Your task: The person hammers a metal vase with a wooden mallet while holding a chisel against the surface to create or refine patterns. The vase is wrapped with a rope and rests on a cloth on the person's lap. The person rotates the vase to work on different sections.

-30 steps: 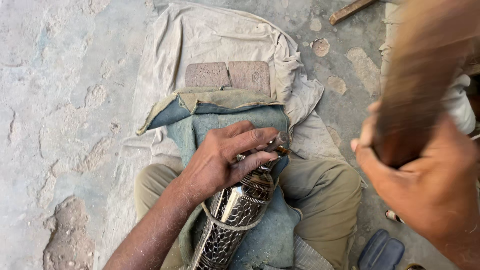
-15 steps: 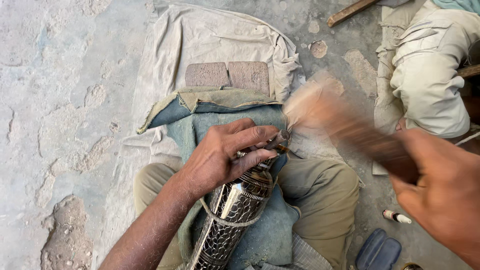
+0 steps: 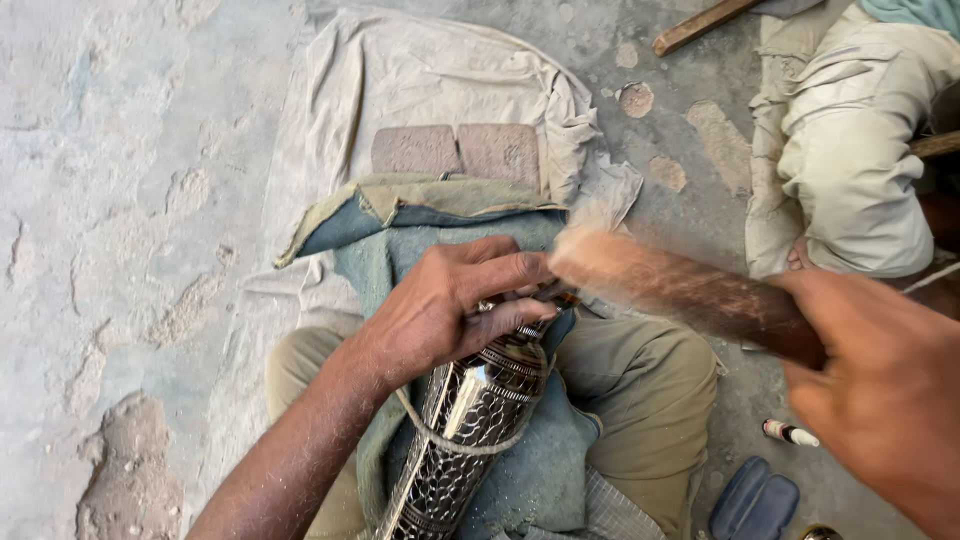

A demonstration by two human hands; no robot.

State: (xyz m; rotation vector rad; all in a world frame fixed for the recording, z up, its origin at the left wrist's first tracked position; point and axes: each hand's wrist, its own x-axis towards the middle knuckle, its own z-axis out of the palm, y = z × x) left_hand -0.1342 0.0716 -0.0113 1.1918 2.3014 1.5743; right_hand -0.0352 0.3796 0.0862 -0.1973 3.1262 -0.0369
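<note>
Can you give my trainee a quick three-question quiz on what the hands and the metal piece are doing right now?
1. True or false: the left hand rests on the top end of the patterned metal cylinder.
2. What does the right hand hold? A) a paintbrush B) a wooden mallet C) a pair of pliers
3. Fill in: the cylinder lies on a blue-green ____ across the person's lap.

Key:
1. True; the fingers close over its upper end, near a small tool too hidden to identify.
2. B; its blurred head is right beside the left fingers.
3. Cloth.
</note>
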